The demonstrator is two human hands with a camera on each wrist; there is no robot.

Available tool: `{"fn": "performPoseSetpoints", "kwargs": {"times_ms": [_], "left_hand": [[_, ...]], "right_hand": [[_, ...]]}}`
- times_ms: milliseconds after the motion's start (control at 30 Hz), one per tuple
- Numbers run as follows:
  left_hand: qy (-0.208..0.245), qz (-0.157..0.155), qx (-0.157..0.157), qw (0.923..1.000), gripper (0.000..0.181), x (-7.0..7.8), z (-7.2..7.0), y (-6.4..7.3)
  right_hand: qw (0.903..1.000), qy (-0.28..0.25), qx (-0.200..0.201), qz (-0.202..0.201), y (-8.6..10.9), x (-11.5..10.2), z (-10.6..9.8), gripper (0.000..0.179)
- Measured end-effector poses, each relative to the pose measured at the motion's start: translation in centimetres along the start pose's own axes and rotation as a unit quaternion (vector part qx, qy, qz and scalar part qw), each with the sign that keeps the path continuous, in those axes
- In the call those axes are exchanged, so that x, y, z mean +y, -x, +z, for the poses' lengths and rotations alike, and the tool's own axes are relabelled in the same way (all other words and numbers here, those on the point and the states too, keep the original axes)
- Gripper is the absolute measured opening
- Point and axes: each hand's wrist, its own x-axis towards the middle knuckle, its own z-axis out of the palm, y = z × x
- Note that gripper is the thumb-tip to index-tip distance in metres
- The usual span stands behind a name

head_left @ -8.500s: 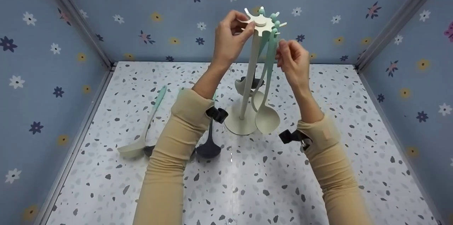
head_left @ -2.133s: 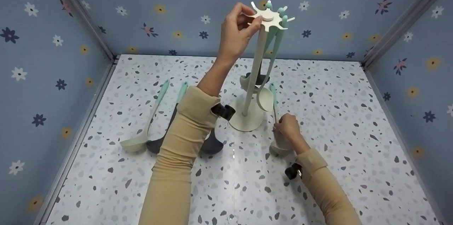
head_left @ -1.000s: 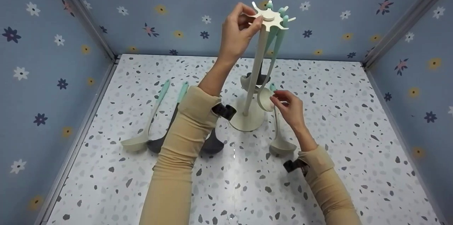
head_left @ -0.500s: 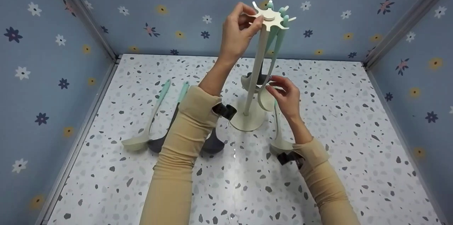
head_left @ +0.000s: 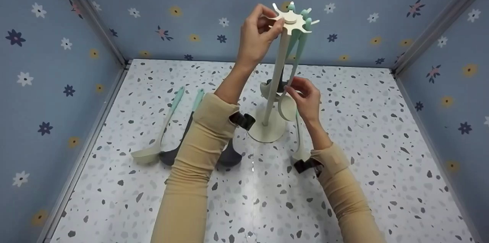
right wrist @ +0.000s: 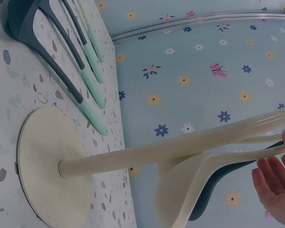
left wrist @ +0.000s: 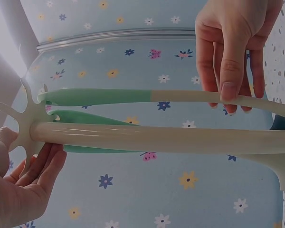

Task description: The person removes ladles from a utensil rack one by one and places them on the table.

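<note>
My left hand [head_left: 256, 34] holds the star-shaped hook top of a cream utensil stand [head_left: 277, 71], thumb on top and fingers underneath. My right hand [head_left: 307, 98] pinches the lower handle of a cream spoon [head_left: 288, 108] with a mint grip, which hangs from a hook on the stand's right side. In the left wrist view the thumb lies on the near side of the spoon's handle [left wrist: 180, 96], fingers behind. Another cream utensil [head_left: 264, 89] and a dark one [right wrist: 206, 194] hang behind it, partly hidden.
A cream ladle [head_left: 299, 136] lies right of the stand, partly behind the right wrist. To the left lie another cream ladle [head_left: 149, 154] and several dark utensils [right wrist: 57, 69], partly covered by the left sleeve in the head view. Flowered walls enclose the speckled table [head_left: 378, 151].
The right hand took a cream ladle off the stand, laid it on the table at right and let go. It then rose to the hanging spoon's handle. The left hand stayed on the stand top.
</note>
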Motion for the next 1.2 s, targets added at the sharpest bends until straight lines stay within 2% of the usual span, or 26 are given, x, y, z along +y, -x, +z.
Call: {"fn": "performPoseSetpoints", "kwargs": {"times_ms": [333,1200], "left_hand": [[-0.011,0.004,-0.004,0.9999,0.011,0.06,0.0,0.15],[0.002,0.0,0.0,1.0,0.009,0.07,0.04,0.07]], "right_hand": [[0.9994,-0.028,0.009,-0.019,-0.3,0.42,0.43,0.018],[0.998,-0.02,0.034,-0.05,-0.07,0.22,0.24,0.016]]}}
